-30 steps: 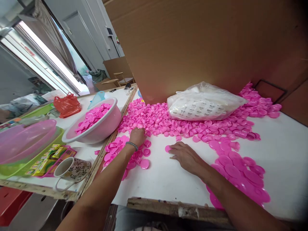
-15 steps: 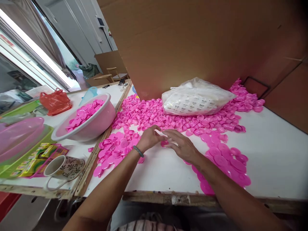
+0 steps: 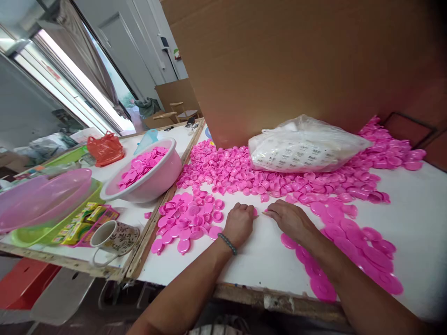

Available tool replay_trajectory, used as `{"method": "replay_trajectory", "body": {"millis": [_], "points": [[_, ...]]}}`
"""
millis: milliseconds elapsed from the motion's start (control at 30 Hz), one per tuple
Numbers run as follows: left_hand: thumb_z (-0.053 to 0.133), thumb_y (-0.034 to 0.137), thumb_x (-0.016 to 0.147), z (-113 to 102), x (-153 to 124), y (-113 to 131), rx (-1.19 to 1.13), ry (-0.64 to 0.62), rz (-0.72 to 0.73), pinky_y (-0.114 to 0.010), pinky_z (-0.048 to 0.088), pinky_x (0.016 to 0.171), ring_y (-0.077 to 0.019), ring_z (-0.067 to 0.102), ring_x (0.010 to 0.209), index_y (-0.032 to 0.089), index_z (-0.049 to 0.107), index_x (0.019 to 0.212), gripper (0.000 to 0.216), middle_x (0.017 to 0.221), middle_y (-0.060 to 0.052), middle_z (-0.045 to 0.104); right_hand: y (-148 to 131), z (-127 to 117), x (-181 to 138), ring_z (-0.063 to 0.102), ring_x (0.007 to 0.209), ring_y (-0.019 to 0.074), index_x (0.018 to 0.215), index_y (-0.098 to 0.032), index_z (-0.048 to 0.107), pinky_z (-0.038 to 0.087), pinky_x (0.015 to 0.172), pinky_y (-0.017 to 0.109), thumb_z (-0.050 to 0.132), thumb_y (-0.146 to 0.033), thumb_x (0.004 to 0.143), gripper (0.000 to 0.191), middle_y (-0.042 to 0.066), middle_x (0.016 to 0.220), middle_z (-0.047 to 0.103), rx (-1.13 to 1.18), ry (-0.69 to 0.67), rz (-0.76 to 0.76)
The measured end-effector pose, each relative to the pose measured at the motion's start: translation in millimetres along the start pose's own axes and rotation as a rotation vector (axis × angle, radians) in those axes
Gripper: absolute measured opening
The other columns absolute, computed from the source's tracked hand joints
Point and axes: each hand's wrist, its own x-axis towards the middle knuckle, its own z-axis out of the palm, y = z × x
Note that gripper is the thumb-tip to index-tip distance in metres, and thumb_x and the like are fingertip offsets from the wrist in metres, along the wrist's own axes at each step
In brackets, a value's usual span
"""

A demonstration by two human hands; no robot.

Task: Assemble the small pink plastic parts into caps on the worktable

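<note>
My left hand (image 3: pixel 240 224), with a beaded bracelet at its wrist, is closed low over the white tabletop. A bit of a small pink plastic piece (image 3: pixel 254 212) shows at its fingertips. Across a narrow gap, my right hand (image 3: pixel 289 219) has its fingers pressed together and pointing left; whatever they hold, if anything, is hidden. Loose pink cups and discs (image 3: pixel 188 217) lie left of my left hand. Flat pink lids (image 3: pixel 349 242) spread beside and beneath my right forearm. Behind both hands runs a long heap of small pink cups (image 3: pixel 230 170).
A clear plastic bag of printed packets (image 3: pixel 303 149) rests on the heap, before a tall cardboard box (image 3: pixel 296 65). Leftward, past a wooden edge strip (image 3: pixel 153 232), stand a pink basin (image 3: pixel 153 179) of discs, a patterned mug (image 3: pixel 117 237), green trays and a red bag (image 3: pixel 105 149).
My hands were almost touching with looser fingers; now they are a little apart and both closed. The view has turned left, so the scene sits further right.
</note>
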Motion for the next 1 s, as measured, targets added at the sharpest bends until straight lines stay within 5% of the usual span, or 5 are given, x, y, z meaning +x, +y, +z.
{"method": "replay_trajectory", "body": {"millis": [367, 633, 833, 1000], "points": [[0.043, 0.018, 0.080, -2.9, -1.6, -2.3, -0.067, 0.069, -0.070, -0.031, 0.046, 0.069, -0.0209, 0.056, 0.079, 0.015, 0.057, 0.097, 0.022, 0.083, -0.007, 0.062, 1.9, 7.1, -0.6, 0.053, 0.068, 0.0134, 0.071, -0.020, 0.061, 0.036, 0.053, 0.024, 0.041, -0.034, 0.087, 0.029, 0.003, 0.082, 0.057, 0.124, 0.165, -0.102], [0.047, 0.028, 0.084, 4.8, -3.5, -16.4, -0.610, 0.101, -0.229, -0.026, 0.045, 0.076, -0.0160, 0.059, 0.084, 0.019, 0.064, 0.097, 0.024, 0.093, -0.003, 0.066, -7.2, 1.1, 3.3, 0.056, 0.070, 0.0152, 0.069, -0.017, 0.062, 0.043, 0.065, 0.027, 0.045, -0.028, 0.087, 0.027, 0.004, 0.073, 0.061, 0.205, 0.126, -0.159], [0.076, 0.037, 0.057, -0.5, -11.4, -19.3, -0.619, -0.012, -0.210, -0.033, 0.045, 0.078, -0.0219, 0.055, 0.090, 0.018, 0.053, 0.118, 0.068, 0.101, -0.008, 0.061, -19.0, 1.4, 1.4, 0.057, 0.077, 0.0157, 0.074, -0.019, 0.062, 0.045, 0.069, 0.027, 0.044, -0.024, 0.087, 0.023, 0.005, 0.080, 0.064, 0.241, 0.135, -0.212], [0.066, 0.028, 0.070, 12.5, -13.0, -15.8, -0.633, 0.026, -0.200, -0.029, 0.047, 0.075, -0.0174, 0.057, 0.081, 0.021, 0.048, 0.121, 0.055, 0.097, -0.006, 0.062, -25.8, 15.2, -1.1, 0.054, 0.065, 0.0155, 0.066, -0.020, 0.056, 0.042, 0.056, 0.026, 0.032, -0.013, 0.085, 0.032, 0.003, 0.066, 0.059, 0.133, 0.055, -0.349]]}}
